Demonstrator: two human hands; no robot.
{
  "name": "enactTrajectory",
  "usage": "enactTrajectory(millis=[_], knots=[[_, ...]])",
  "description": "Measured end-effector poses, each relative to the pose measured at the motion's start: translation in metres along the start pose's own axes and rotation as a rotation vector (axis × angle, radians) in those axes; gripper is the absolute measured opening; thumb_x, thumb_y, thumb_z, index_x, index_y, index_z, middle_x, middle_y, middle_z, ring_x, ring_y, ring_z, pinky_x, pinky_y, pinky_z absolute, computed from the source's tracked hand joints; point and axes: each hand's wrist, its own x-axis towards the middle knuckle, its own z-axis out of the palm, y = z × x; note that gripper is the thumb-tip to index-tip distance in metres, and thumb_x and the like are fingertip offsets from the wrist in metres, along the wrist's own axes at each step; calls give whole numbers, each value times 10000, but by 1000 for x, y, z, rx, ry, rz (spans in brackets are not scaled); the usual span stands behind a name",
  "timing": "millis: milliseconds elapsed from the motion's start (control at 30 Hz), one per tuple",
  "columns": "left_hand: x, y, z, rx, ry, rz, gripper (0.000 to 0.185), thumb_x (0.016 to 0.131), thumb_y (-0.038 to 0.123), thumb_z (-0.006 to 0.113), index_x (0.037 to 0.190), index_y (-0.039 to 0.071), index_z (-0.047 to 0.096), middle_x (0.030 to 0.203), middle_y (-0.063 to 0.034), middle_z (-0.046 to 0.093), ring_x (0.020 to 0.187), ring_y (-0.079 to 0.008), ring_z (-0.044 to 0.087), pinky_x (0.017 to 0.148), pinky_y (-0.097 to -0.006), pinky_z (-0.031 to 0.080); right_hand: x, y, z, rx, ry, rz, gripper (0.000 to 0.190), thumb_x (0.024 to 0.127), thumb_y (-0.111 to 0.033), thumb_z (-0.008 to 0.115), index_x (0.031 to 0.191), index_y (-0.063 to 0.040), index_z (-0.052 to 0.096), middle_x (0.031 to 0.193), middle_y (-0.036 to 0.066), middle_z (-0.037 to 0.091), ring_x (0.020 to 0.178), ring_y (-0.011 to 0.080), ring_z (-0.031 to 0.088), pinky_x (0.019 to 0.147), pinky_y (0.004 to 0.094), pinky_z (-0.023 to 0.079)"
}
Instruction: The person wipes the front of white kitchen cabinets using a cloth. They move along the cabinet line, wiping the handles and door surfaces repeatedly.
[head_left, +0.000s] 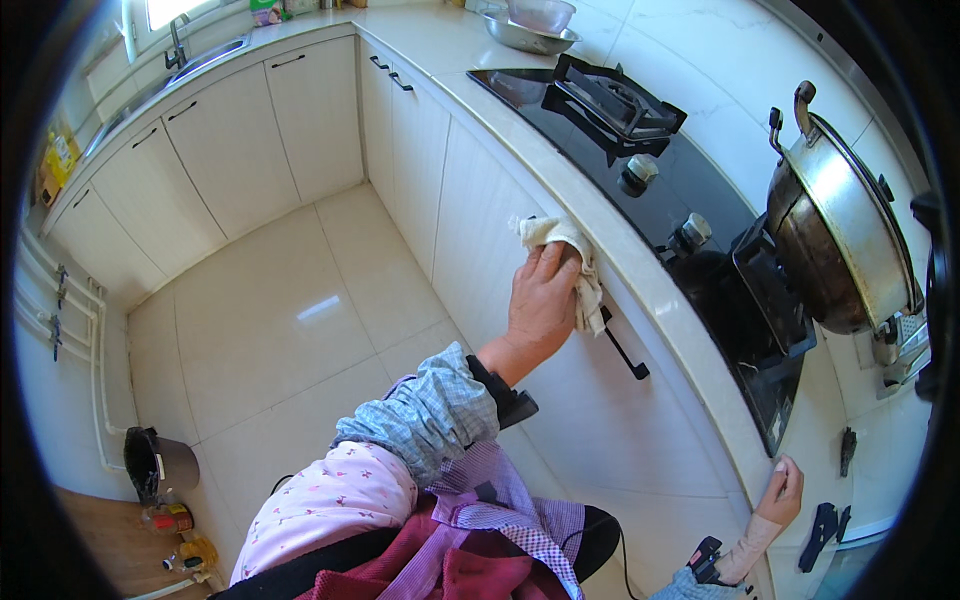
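My left hand (541, 294) is closed on a cream cloth (574, 247), which it presses against the upper part of a pale cabinet door (487, 225) under the counter edge. Just below the cloth is the door's black bar handle (626, 345). At the lower right, my right hand (781, 491) rests by the front edge of the light countertop (679, 322), its fingers curled in loosely and no object visible in it. The near corner of the black glass gas hob (709, 195) lies just beyond that hand.
A large metal pot (840, 232) sits tilted in view on the near burner. Beyond the far burner stand a metal basin (517, 34) and a plastic bowl (541, 13). At the lower left are a dark bin (172, 465) and bottles (196, 553). Dark items (817, 536) lie on the counter.
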Motion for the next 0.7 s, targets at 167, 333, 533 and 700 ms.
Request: enactTrajectory(millis=[167,333,533,700], knots=[[15,-7,8,46,96,-198,379,730,-69,554,1105,-13,574,1273,-194,503,1205,-442,458,834,-512,450,0,-5,-1,26,0,11,217,973,-161,537,1050,13,642,1005,149,651,932,291,626,845,355,483],[-15,35,25,-102,-65,-192,358,717,-20,596,1075,-16,584,1211,-199,535,1154,-423,508,842,-512,410,0,-7,-2,1,-4,41,211,972,-167,546,1052,3,643,1001,144,650,933,282,628,840,350,483],[-51,67,21,110,-166,90,396,695,47,674,1089,76,638,1352,-140,536,1324,-335,449,961,-456,378,0,-9,-1,4,21,15,210,973,-174,544,1047,-9,651,990,137,658,925,281,634,829,350,487],[-16,29,21,-7,-15,-222,463,720,8,624,1181,28,579,1310,-171,530,1235,-382,476,909,-430,402,-1,-14,-2,8,26,56,196,966,-165,552,1046,-20,657,991,133,665,910,273,642,820,341,494]])
